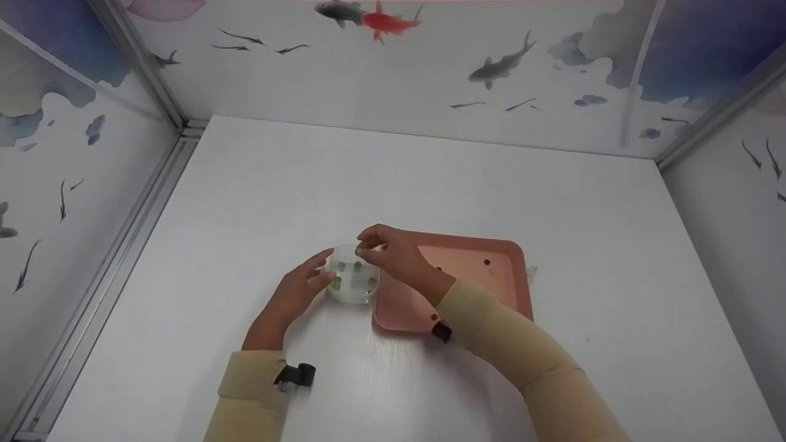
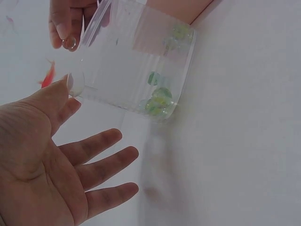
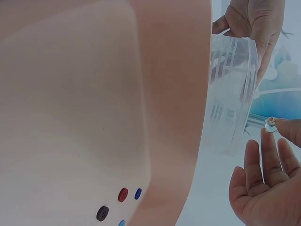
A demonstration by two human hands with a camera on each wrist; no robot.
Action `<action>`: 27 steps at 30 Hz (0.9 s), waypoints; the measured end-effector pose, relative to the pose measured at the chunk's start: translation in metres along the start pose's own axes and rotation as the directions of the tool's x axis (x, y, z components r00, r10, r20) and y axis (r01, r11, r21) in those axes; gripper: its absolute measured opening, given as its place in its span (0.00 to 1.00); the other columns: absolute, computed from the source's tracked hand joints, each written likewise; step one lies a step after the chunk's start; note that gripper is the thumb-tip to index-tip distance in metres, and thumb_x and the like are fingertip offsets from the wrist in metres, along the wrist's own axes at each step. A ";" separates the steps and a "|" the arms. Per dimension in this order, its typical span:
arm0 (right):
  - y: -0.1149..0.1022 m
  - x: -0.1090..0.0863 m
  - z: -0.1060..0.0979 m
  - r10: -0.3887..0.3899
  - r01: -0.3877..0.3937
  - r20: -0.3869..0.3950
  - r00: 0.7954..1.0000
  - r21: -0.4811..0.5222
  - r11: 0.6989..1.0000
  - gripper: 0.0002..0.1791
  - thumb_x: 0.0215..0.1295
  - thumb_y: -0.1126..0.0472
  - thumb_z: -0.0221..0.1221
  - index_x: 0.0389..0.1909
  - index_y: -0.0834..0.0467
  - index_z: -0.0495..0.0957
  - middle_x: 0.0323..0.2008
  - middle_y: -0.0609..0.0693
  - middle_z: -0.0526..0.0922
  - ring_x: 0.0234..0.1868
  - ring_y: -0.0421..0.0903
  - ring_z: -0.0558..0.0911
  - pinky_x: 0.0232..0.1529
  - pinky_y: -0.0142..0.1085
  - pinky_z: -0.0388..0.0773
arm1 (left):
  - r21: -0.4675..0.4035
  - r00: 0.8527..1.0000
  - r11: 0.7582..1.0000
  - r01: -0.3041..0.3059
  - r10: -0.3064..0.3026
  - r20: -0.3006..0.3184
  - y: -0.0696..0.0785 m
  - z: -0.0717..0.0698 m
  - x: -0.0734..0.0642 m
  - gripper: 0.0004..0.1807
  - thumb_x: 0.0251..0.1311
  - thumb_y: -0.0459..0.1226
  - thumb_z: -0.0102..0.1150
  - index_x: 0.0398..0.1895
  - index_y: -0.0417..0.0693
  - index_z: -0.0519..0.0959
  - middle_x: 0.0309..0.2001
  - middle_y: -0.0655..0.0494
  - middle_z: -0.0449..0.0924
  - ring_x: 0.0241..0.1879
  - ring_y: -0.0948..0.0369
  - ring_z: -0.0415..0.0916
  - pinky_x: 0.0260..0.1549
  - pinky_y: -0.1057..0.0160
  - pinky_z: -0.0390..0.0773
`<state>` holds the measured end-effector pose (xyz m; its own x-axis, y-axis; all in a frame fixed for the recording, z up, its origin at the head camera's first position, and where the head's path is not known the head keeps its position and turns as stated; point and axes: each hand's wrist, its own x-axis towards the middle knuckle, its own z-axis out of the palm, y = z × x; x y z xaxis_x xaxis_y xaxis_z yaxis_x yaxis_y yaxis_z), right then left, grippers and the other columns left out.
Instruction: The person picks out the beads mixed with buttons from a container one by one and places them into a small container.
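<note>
A clear plastic container (image 1: 352, 293) stands on the table with several green and clear glass marbles (image 2: 160, 100) at its bottom. My left hand (image 1: 293, 296) is at the container's left side, thumb and index finger touching it near the rim. In the left wrist view its other fingers (image 2: 101, 157) stretch out apart from the wall. Above the container's rim, my right hand (image 1: 399, 256) pinches a clear glass marble (image 3: 271, 124) between thumb and a fingertip. This marble shows a little orange inside.
A pink tray (image 1: 522, 270) stands right beside the container, partly under my right forearm. Scattered in it are several small buttons, among them a red button (image 3: 122, 195) and a black button (image 3: 102, 213). Fish-patterned panels (image 1: 405, 73) border the white table (image 1: 430, 178).
</note>
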<state>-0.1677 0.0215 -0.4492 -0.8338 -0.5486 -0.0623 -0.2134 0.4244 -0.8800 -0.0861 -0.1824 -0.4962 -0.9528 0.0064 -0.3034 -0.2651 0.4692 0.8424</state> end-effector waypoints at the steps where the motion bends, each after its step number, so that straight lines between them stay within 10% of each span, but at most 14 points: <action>1: 0.000 0.000 0.000 -0.007 0.007 0.002 1.000 -0.005 1.000 0.12 0.66 0.61 0.62 0.49 0.57 0.78 0.40 0.48 0.85 0.48 0.44 0.82 0.57 0.47 0.72 | 0.001 1.000 1.000 -0.001 0.001 -0.001 0.000 0.000 0.000 0.30 0.70 0.48 0.51 0.74 0.64 0.59 0.72 0.49 0.59 0.69 0.45 0.59 0.64 0.41 0.62; 27: -0.006 0.000 0.006 -0.004 0.015 0.050 0.999 -0.218 0.976 0.15 0.66 0.59 0.62 0.52 0.55 0.79 0.43 0.46 0.85 0.51 0.43 0.80 0.55 0.42 0.76 | -0.014 1.000 1.000 0.020 -0.020 0.004 -0.001 0.000 0.002 0.30 0.70 0.50 0.51 0.74 0.65 0.59 0.72 0.45 0.60 0.70 0.45 0.59 0.64 0.41 0.62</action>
<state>-0.1632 0.0145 -0.4464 -0.8065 -0.5856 -0.0819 -0.3317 0.5627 -0.7572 -0.0875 -0.1826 -0.4976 -0.9467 0.0008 -0.3221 -0.2861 0.4570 0.8422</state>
